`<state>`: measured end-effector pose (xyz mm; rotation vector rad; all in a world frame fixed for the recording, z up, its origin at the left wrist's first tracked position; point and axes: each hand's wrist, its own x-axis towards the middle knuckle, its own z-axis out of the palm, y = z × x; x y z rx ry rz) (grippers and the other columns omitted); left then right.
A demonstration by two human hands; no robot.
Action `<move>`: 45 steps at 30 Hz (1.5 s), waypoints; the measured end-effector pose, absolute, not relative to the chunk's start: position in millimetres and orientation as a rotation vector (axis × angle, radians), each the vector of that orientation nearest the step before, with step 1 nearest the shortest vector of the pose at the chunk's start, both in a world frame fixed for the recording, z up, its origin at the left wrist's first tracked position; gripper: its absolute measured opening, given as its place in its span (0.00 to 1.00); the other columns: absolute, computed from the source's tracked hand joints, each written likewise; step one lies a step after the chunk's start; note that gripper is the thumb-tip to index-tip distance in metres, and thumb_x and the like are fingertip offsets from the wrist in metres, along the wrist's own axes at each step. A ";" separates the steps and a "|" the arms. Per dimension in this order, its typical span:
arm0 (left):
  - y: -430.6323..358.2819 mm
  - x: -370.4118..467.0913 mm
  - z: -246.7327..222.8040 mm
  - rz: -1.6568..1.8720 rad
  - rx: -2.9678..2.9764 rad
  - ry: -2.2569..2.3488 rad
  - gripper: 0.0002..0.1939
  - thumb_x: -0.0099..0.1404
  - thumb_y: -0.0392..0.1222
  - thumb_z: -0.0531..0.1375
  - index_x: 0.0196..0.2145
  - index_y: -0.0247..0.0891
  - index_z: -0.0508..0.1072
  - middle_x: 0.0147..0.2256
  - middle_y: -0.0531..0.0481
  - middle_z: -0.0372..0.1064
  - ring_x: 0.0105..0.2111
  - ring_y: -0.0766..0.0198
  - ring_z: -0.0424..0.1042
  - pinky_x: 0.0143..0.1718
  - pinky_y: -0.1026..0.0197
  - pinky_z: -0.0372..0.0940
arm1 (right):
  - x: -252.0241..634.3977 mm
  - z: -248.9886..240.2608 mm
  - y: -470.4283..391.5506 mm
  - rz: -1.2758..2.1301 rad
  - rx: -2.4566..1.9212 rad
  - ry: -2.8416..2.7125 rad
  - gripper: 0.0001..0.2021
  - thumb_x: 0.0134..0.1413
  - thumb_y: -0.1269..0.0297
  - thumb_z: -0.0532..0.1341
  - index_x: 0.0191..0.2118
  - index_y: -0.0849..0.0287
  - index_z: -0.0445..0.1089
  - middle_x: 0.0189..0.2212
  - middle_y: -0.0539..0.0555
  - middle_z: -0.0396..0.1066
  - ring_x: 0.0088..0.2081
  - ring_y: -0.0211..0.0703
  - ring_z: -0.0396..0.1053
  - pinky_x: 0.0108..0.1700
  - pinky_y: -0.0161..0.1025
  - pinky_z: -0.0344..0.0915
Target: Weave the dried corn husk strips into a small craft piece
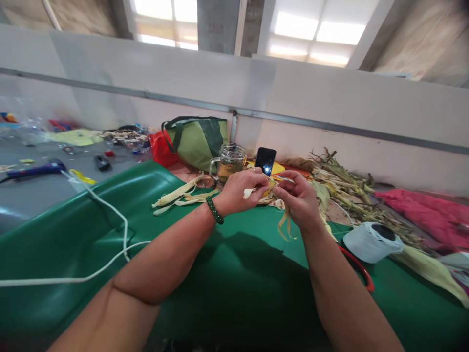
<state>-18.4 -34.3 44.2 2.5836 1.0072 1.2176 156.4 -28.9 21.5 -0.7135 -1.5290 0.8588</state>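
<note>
My left hand, with a green bead bracelet at the wrist, pinches a pale corn husk strip. Facing it, my right hand has thumb and forefinger closed on the same small husk bundle, and thin husk tails dangle below. The fingers partly cover the bundle. Both hands are raised over a green mat. Loose husk strips lie left of my left hand. A spool of white thread stands right of my right forearm, by a red curved handle.
Behind my hands are a glass mug of liquid, a propped phone and a green bag. Dried stalks and husks are heaped at right, near pink cloth. A white cable crosses the mat at left.
</note>
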 end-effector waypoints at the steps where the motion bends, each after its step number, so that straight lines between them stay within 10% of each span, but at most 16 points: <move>1: -34.6 -18.8 45.0 1.224 2.582 1.014 0.09 0.61 0.36 0.55 0.25 0.36 0.71 0.29 0.50 0.68 0.32 0.66 0.65 0.32 0.64 0.56 | 156.7 21.9 -29.0 0.869 -0.706 -1.532 0.23 0.40 0.52 0.70 0.38 0.53 0.60 0.21 0.43 0.67 0.22 0.35 0.64 0.25 0.34 0.61; 14: -36.0 -21.3 59.3 1.217 2.224 0.904 0.08 0.57 0.35 0.59 0.21 0.33 0.70 0.22 0.52 0.66 0.25 0.71 0.63 0.29 0.66 0.59 | 158.1 20.6 -28.5 0.851 -0.699 -1.593 0.15 0.43 0.54 0.69 0.32 0.55 0.66 0.23 0.46 0.70 0.25 0.35 0.67 0.30 0.35 0.66; 23: -21.9 -49.3 71.9 1.675 1.580 0.965 0.16 0.64 0.52 0.55 0.32 0.36 0.73 0.27 0.51 0.69 0.29 0.69 0.68 0.29 0.67 0.61 | 166.0 14.4 -15.9 0.443 -0.863 -1.726 0.09 0.50 0.57 0.63 0.31 0.57 0.74 0.24 0.50 0.72 0.28 0.39 0.68 0.33 0.39 0.66; 31: -17.4 -27.0 47.7 0.805 1.710 0.760 0.12 0.52 0.41 0.66 0.31 0.29 0.73 0.27 0.51 0.70 0.28 0.72 0.67 0.34 0.66 0.62 | 165.3 18.3 -21.3 0.321 -0.801 -1.809 0.06 0.52 0.62 0.62 0.30 0.56 0.76 0.25 0.50 0.75 0.28 0.40 0.70 0.33 0.38 0.67; 40: -19.1 -25.8 47.1 0.753 1.613 0.787 0.12 0.51 0.43 0.66 0.27 0.31 0.71 0.21 0.57 0.61 0.20 0.76 0.56 0.20 0.69 0.49 | 164.0 18.4 -22.7 0.110 -0.715 -1.774 0.06 0.54 0.61 0.62 0.31 0.54 0.75 0.34 0.54 0.76 0.40 0.46 0.72 0.46 0.46 0.67; 45: -19.7 -22.4 45.4 0.828 1.529 0.789 0.13 0.50 0.42 0.67 0.25 0.31 0.68 0.21 0.57 0.60 0.20 0.77 0.56 0.23 0.69 0.51 | 164.4 23.1 -37.3 0.096 -0.796 -1.622 0.09 0.54 0.60 0.62 0.26 0.58 0.70 0.22 0.50 0.69 0.25 0.38 0.65 0.29 0.38 0.64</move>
